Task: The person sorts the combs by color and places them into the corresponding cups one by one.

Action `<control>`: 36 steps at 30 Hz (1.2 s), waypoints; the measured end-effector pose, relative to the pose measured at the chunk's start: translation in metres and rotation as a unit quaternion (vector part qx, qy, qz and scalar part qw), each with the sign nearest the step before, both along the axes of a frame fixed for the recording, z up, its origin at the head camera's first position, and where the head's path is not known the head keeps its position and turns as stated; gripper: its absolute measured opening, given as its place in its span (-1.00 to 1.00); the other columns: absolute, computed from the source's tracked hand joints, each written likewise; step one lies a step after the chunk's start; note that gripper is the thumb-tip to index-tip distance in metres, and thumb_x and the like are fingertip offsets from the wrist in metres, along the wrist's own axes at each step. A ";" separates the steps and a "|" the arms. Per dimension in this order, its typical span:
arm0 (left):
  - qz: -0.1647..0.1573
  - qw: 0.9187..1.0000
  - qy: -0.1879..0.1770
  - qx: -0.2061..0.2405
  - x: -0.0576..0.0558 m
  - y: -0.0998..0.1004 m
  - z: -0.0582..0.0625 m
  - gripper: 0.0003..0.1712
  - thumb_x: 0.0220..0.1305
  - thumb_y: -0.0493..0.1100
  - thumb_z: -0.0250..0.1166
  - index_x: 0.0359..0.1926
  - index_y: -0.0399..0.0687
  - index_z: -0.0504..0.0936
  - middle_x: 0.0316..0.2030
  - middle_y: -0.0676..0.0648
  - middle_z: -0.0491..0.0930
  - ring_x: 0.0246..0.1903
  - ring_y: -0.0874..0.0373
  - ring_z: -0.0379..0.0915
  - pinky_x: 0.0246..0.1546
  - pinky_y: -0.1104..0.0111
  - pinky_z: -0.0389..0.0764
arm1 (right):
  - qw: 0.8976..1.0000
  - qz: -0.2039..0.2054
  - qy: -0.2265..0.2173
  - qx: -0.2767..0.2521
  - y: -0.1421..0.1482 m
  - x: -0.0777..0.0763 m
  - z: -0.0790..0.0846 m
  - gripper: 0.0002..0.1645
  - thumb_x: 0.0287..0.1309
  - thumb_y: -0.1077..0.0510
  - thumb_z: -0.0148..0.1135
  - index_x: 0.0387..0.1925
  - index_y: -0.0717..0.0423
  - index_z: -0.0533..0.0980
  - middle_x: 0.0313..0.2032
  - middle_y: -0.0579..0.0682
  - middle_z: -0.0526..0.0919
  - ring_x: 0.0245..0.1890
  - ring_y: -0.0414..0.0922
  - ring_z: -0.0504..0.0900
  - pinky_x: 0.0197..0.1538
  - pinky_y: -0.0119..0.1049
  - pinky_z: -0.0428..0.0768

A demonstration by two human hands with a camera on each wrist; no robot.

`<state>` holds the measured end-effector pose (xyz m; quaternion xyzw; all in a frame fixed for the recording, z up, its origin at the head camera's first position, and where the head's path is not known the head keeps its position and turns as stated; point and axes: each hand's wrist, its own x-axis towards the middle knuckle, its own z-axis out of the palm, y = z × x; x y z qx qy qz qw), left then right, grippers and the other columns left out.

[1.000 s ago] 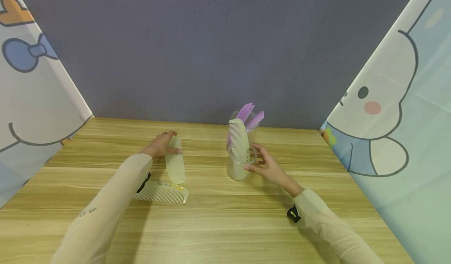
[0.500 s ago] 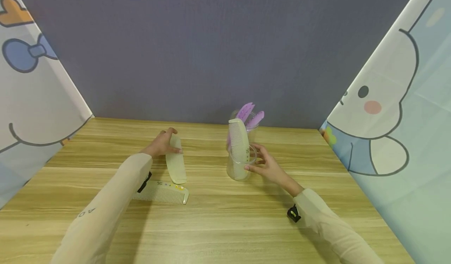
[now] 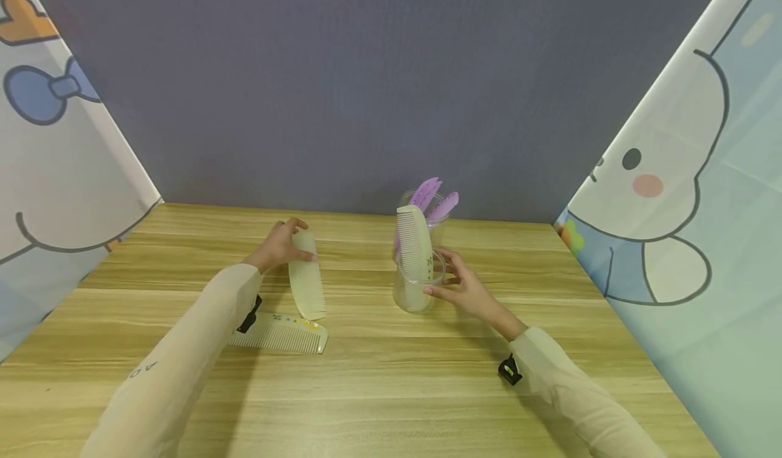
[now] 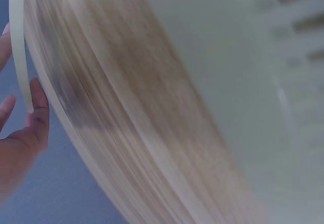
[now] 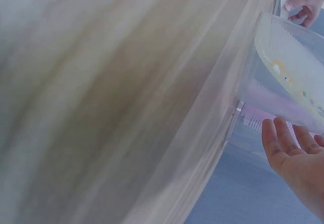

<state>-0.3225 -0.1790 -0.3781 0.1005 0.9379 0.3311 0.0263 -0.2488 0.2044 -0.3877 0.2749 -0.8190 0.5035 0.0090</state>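
Observation:
In the head view, my left hand (image 3: 280, 246) pinches the upper end of a pale cream comb (image 3: 307, 283), its lower end near a second cream comb (image 3: 284, 334) lying flat. Seen edge-on in the left wrist view, the held comb (image 4: 17, 46) passes between thumb and fingers; the flat comb (image 4: 223, 82) looms close to the lens. My right hand (image 3: 467, 296) holds the side of a clear cup (image 3: 400, 296), thumb in front and fingers behind. A cream comb (image 3: 414, 244) leans upright inside, its printed edge (image 5: 283, 72) showing in the right wrist view.
Directly behind the held cup stands another clear cup (image 3: 438, 235) with several purple combs (image 3: 444, 208). A grey wall (image 3: 366, 91) closes off the back of the wooden table (image 3: 391, 390). Cartoon-printed panels (image 3: 678, 193) flank both sides.
My left hand and the comb it pinches have shifted slightly; the comb's lower end sits a little further right. My right hand and both cups stay where they were.

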 end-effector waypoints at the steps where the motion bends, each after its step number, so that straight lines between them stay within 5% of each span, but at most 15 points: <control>1: 0.001 1.000 0.003 0.002 -0.001 0.000 0.000 -0.11 -0.08 -0.11 0.45 0.21 -0.33 0.20 0.12 -0.47 0.19 0.10 -0.29 0.14 0.07 -0.06 0.36 | 1.000 -0.001 0.000 0.000 0.000 0.000 0.000 -0.11 -0.05 0.23 0.35 0.29 0.09 0.11 0.20 0.21 0.34 0.08 0.17 0.44 0.05 0.05 0.49; 10: 0.008 1.000 0.008 0.028 -0.001 0.000 0.005 -0.16 -0.06 -0.15 0.44 0.22 -0.29 0.24 0.17 -0.43 0.20 0.16 -0.29 0.11 0.10 -0.08 0.33 | 1.000 -0.006 0.001 0.002 0.000 0.001 0.001 -0.12 -0.04 0.25 0.34 0.29 0.13 0.11 0.18 0.26 0.35 0.07 0.19 0.44 0.05 0.04 0.50; 18: 0.007 0.999 -0.009 0.049 0.001 0.000 0.012 -0.10 -0.04 -0.17 0.43 0.28 -0.23 0.15 0.22 -0.41 0.17 0.14 -0.31 0.20 0.04 -0.06 0.41 | 1.000 0.004 -0.002 -0.001 -0.007 0.014 0.020 -0.13 -0.05 0.36 0.30 0.27 0.35 0.08 0.16 0.39 0.32 0.05 0.30 0.42 0.03 0.15 0.47; 23: -0.003 0.998 0.002 0.058 0.001 0.001 0.015 -0.10 -0.02 -0.15 0.41 0.29 -0.19 0.13 0.23 -0.40 0.15 0.15 -0.30 0.19 0.06 -0.07 0.39 | 1.000 0.001 0.005 0.002 -0.004 0.007 0.010 -0.12 -0.04 0.32 0.31 0.29 0.24 0.09 0.17 0.33 0.34 0.06 0.23 0.44 0.04 0.08 0.49; 28: -0.007 0.997 0.017 0.076 0.002 0.000 0.020 -0.15 0.02 -0.17 0.39 0.28 -0.17 0.13 0.18 -0.38 0.18 0.00 -0.26 0.33 -0.14 0.04 0.52 | 1.000 0.001 0.006 -0.002 0.000 0.001 0.001 -0.12 -0.03 0.26 0.33 0.29 0.14 0.10 0.18 0.27 0.35 0.07 0.20 0.44 0.04 0.05 0.50; 36: -0.013 0.995 0.032 0.093 0.004 -0.003 0.030 -0.27 0.12 -0.17 0.30 0.26 -0.18 0.18 0.16 -0.31 0.23 -0.12 -0.18 0.40 -0.19 0.15 0.54 | 1.000 0.002 0.000 -0.005 -0.003 0.005 0.007 -0.12 -0.05 0.35 0.31 0.29 0.23 0.09 0.15 0.33 0.35 0.05 0.27 0.43 0.02 0.15 0.47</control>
